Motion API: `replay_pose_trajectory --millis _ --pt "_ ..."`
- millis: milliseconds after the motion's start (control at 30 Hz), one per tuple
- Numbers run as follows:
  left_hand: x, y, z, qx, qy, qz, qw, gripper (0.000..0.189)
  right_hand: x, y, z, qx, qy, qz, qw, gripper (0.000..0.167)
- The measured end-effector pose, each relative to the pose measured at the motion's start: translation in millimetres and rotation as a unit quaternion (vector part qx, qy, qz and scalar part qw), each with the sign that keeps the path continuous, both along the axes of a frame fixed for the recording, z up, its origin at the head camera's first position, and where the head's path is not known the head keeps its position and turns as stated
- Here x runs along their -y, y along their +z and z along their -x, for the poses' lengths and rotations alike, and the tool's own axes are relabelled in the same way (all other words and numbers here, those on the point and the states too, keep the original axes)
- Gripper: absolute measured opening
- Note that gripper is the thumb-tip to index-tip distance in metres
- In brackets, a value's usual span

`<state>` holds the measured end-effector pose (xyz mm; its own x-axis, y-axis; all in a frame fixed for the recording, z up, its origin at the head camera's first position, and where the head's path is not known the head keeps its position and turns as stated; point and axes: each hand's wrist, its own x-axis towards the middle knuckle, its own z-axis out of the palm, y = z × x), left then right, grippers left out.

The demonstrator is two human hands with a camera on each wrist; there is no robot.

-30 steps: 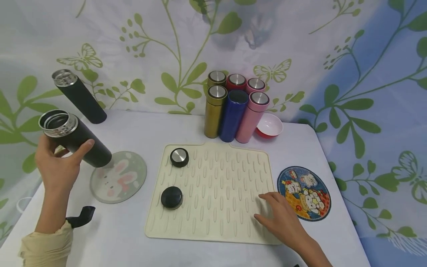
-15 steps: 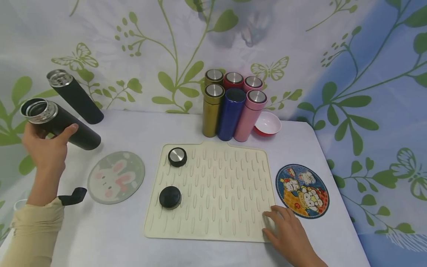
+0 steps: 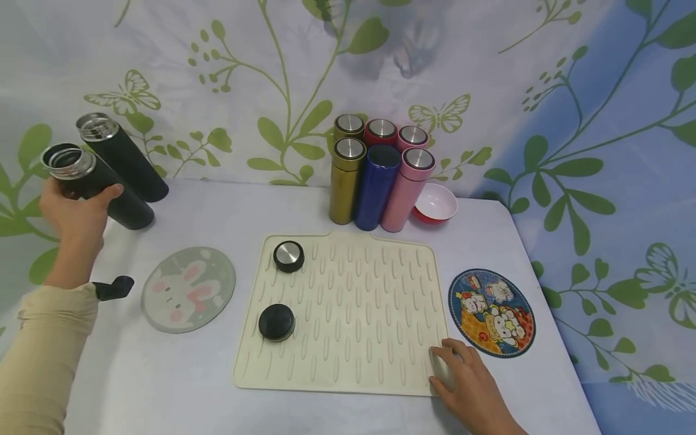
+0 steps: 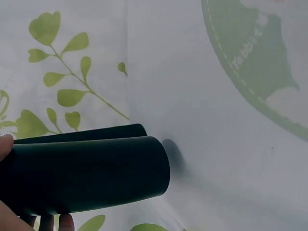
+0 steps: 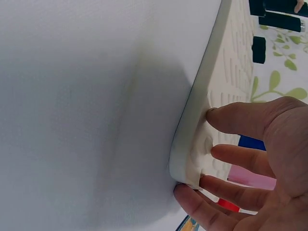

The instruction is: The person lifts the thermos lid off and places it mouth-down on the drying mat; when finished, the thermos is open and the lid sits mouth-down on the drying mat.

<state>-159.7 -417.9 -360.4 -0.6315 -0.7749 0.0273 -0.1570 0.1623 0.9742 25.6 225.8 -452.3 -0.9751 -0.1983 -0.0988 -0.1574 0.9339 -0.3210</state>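
On the far left in the head view, my left hand (image 3: 76,208) grips a lidless black thermos bottle (image 3: 130,208), thumb on one side and fingers round the other. Its steel mouth faces up. A second lidless black bottle (image 3: 127,154) stands just behind it; the two overlap in the left wrist view. My right hand (image 3: 467,383) rests at the near right corner of a cream drying mat (image 3: 348,314), fingertips touching its edge. On the mat's left side lie a steel-topped black lid (image 3: 289,256) and a plain black lid (image 3: 276,322).
At the back stand gold (image 3: 347,187), blue (image 3: 376,190), pink (image 3: 408,190) and red (image 3: 381,130) bottles in a close group. Beside them is a red-and-white bowl (image 3: 437,202). Round mats lie left (image 3: 187,290) and right (image 3: 492,311); a patterned cloth hangs behind.
My left hand has carried the black bottle left and back, away from the rabbit mat and up to the other black bottle. The right hand has shifted slightly toward the mat's near right corner.
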Motion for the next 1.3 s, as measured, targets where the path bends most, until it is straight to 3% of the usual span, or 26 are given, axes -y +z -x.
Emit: replay_pose_trajectory --millis 133,200,367,500,733,933,1167,1300 --pt "7.3 -1.7 10.6 0.029 -0.007 -0.003 0.9996 0.075 0.7 -0.1 0.1 0.001 -0.003 -0.003 1.0 0.05" --pt "11.6 -4.7 14.5 0.027 -0.004 -0.014 0.9995 0.077 0.4 -0.3 0.3 -0.007 0.0 -0.004 1.0 0.05" --pt "22.6 -8.1 21.2 -0.017 0.005 -0.085 0.9963 0.08 -0.2 -1.1 1.0 -0.028 0.007 -0.001 0.9996 0.049" --pt "27.2 -4.8 25.7 -0.014 -0.01 -0.105 0.9943 0.079 -0.3 -2.9 0.4 -0.044 0.007 0.001 0.999 0.049" --pt "27.4 -2.8 25.6 0.058 -0.035 -0.049 0.9965 0.081 1.4 -8.0 -2.0 -0.072 -0.001 0.017 0.9972 0.049" --pt "26.2 -2.0 21.7 0.109 -0.045 0.001 0.993 0.083 3.0 -11.5 0.8 -0.117 0.032 0.02 0.9924 0.047" --pt "21.3 -6.9 17.3 0.128 -0.062 0.048 0.9886 0.092 4.1 -8.5 7.0 -0.081 0.043 -0.004 0.9957 0.041" --pt "15.8 -13.4 7.4 0.112 -0.047 0.014 0.9924 0.099 4.0 -9.2 9.6 -0.068 0.044 -0.008 0.9967 0.041"
